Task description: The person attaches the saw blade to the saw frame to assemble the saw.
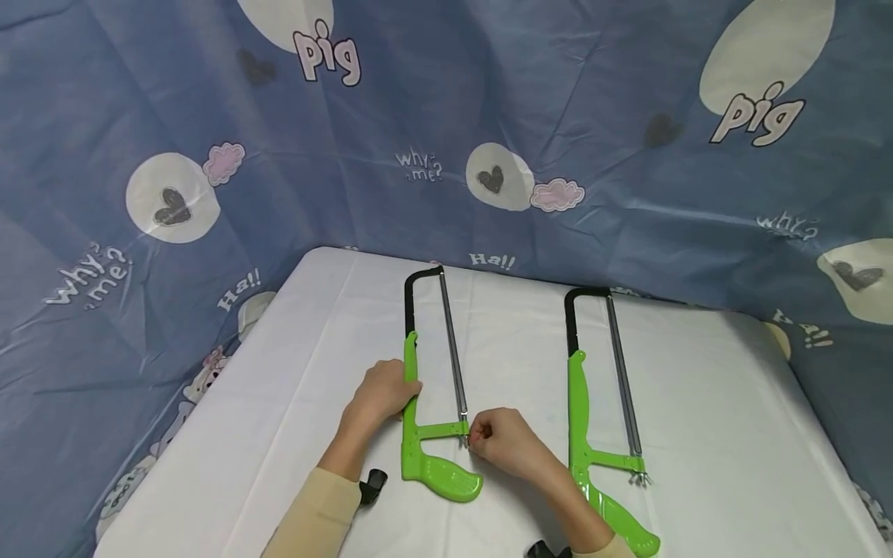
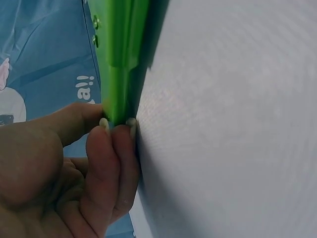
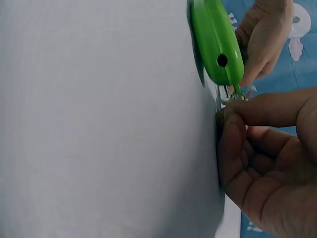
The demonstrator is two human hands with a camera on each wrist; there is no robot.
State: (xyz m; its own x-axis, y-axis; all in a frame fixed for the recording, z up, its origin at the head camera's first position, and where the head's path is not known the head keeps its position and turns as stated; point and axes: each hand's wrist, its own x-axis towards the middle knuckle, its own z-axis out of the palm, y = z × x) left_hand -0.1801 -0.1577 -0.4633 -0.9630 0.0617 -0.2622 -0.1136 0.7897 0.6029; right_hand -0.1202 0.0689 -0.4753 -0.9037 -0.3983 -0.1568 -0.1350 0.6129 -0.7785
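Observation:
A hacksaw with a green frame and handle [image 1: 446,474], black front bow and grey blade [image 1: 452,341] lies on the white table, handle toward the person. My left hand [image 1: 385,387] grips the green back bar; in the left wrist view, thumb and fingertips pinch the green frame [image 2: 126,39] from both sides. At the blade's near end, my right hand [image 1: 505,443] has its thumb and index finger on the small metal wing nut [image 3: 238,96], just past the green crosspiece [image 1: 443,430]. The fingertips partly cover the nut.
A second, matching green hacksaw [image 1: 579,399] lies to the right, its handle passing under the right forearm in the head view. The white-covered table [image 1: 725,403] meets a blue printed cloth [image 1: 432,101] at the back and sides. Black straps [image 1: 373,487] sit at the wrists.

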